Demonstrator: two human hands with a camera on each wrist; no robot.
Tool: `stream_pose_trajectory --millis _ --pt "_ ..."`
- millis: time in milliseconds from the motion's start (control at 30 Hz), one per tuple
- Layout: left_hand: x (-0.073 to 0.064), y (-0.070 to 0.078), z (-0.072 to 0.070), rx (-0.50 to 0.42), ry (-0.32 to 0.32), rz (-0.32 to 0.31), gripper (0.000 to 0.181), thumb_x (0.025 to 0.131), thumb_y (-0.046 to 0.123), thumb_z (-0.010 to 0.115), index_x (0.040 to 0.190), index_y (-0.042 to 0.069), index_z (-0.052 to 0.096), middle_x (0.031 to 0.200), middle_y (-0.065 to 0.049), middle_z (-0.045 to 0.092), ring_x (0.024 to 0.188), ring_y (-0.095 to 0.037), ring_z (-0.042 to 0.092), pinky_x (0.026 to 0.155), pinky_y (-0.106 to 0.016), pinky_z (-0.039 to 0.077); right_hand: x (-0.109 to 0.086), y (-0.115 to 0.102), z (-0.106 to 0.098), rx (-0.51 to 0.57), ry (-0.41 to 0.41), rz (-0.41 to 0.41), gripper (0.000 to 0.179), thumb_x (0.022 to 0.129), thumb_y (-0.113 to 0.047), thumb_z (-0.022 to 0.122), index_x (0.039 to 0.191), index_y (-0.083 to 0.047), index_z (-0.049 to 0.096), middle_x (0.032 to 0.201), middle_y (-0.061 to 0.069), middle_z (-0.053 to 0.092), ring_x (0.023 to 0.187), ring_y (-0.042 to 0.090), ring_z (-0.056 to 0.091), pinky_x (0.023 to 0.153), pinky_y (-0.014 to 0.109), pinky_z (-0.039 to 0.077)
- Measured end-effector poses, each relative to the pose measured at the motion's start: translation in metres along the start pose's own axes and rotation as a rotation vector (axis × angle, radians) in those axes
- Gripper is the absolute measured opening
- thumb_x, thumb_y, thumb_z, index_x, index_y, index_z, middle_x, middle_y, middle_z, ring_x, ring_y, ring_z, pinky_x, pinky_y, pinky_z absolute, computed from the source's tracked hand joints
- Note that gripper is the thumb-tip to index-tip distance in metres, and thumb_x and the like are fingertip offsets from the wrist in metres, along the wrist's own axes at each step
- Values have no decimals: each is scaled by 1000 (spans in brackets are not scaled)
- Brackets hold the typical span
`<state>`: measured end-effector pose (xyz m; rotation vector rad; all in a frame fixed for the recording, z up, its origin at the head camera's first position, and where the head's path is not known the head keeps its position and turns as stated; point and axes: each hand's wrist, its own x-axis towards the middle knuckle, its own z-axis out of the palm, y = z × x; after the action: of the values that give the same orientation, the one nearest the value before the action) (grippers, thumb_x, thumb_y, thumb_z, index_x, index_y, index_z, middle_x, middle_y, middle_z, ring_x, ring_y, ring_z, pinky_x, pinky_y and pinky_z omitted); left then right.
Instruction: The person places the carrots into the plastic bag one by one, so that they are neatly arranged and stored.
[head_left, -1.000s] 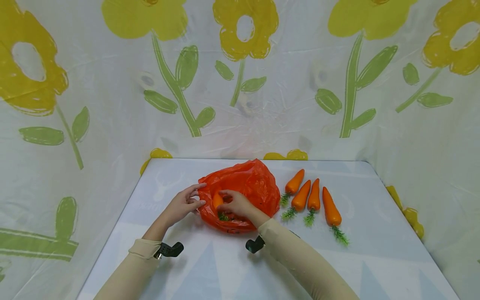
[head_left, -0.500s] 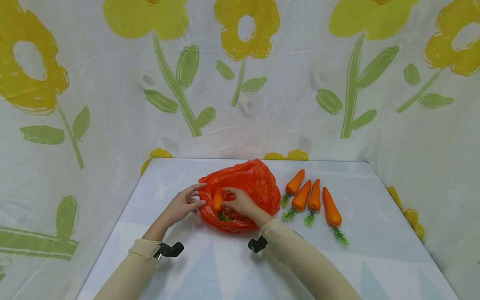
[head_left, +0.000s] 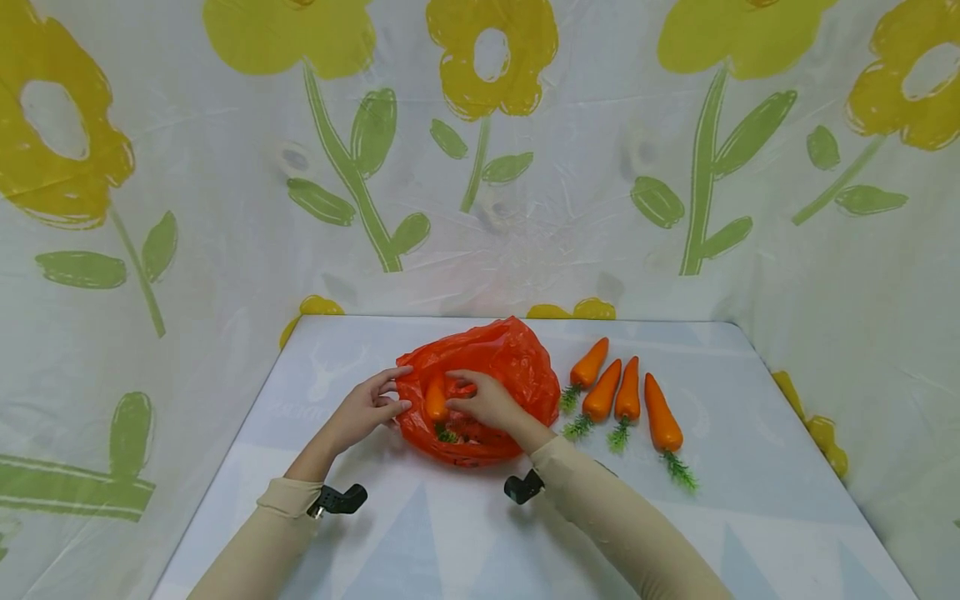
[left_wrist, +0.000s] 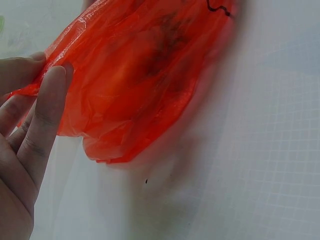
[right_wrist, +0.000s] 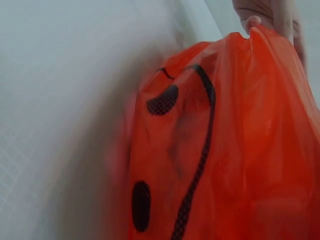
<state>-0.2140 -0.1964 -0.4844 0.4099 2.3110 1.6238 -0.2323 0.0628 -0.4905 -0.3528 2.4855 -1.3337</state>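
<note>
A flowered curtain (head_left: 577,183) surrounds our pale desk (head_left: 750,408). Our left hand (head_left: 365,414) pinches the rim of the red bag (head_left: 517,358), likely to hold its mouth wide; our right hand (head_left: 491,406) reaches in, fingers parted, apparently released, beside the carrot (head_left: 435,396) lying inside. Four loose carrots (head_left: 628,393) lie right of it.

1. A small curtained booth (head_left: 240,167); what building holds it cannot be told.
2. Pale curtains (head_left: 577,233) printed with yellow flowers (head_left: 528,50) and green leaves (head_left: 372,133) hang behind and on both sides.
3. They close in a white table (head_left: 750,467) with pale blue triangles (head_left: 408,550).
4. Two wrist cameras (head_left: 345,500) point to a recording set-up.
</note>
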Motion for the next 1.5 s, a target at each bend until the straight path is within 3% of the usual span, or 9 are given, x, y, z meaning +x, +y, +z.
stream_pose_trajectory --millis 400,800,1067,1300,1500 --pt "1 -2 -1 10 10 -1 62 97 20 72 153 16 45 134 -19 58 89 -25 69 76 -34 62 -9 -4 -17 -13 14 -23 56 96 -28 73 148 -17 54 138 13 59 112 27 60 96 43 55" --pt "0 -1 -2 3 14 1 62 97 20 71 153 14 44 135 -19 58 88 -23 69 76 -35 62 -17 -10 -32 -51 44 -52 56 96 -29 73 148 -23 54 143 9 57 109 24 58 88 38 56" --pt "-1 -1 -2 -2 18 -14 61 97 20 72 152 17 46 135 -18 59 87 -25 69 77 -37 62 -26 -15 -42 -56 56 -90 58 95 -31 74 148 -21 54 141 5 59 105 22 59 84 36 56" --pt "-1 -1 0 -6 20 -23 61 96 20 72 152 20 46 136 -16 59 88 -26 69 79 -40 62 -30 -8 -48 -61 98 -68 57 95 -32 74 147 -23 55 129 0 62 100 20 59 76 33 56" --pt "-2 -2 -1 -9 21 -21 61 97 19 72 152 19 46 134 -16 59 86 -27 69 76 -37 62 -34 -6 -51 -81 105 -80 56 95 -27 74 147 -23 55 127 0 62 104 22 58 81 34 56"
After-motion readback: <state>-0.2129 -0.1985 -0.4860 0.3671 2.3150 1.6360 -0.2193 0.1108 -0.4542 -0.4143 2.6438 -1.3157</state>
